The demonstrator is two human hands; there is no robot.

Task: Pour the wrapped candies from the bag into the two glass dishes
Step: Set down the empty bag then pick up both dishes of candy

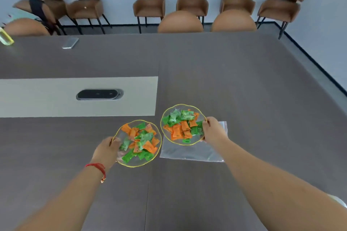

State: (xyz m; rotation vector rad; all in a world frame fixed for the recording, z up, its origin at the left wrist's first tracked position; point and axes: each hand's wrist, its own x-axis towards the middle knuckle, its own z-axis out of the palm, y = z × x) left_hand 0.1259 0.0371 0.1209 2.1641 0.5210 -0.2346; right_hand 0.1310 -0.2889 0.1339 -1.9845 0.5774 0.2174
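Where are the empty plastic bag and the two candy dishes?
plastic bag [189, 153]: head view, bare lower part.
left dish [120, 131]: head view, gold rim, upper left.
right dish [170, 111]: head view, gold rim, upper left.

You are facing two dishes lying side by side on the desk [244, 90]: left dish [120, 157] nearer you, right dish [165, 116] farther, each holding wrapped candies [180, 129]. The bag [191, 152] is lying under the right dish. A phone [70, 42] is lying near the far left edge.

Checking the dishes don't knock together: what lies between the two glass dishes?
Head view: only a narrow strip of bare table separates the left dish from the right dish.
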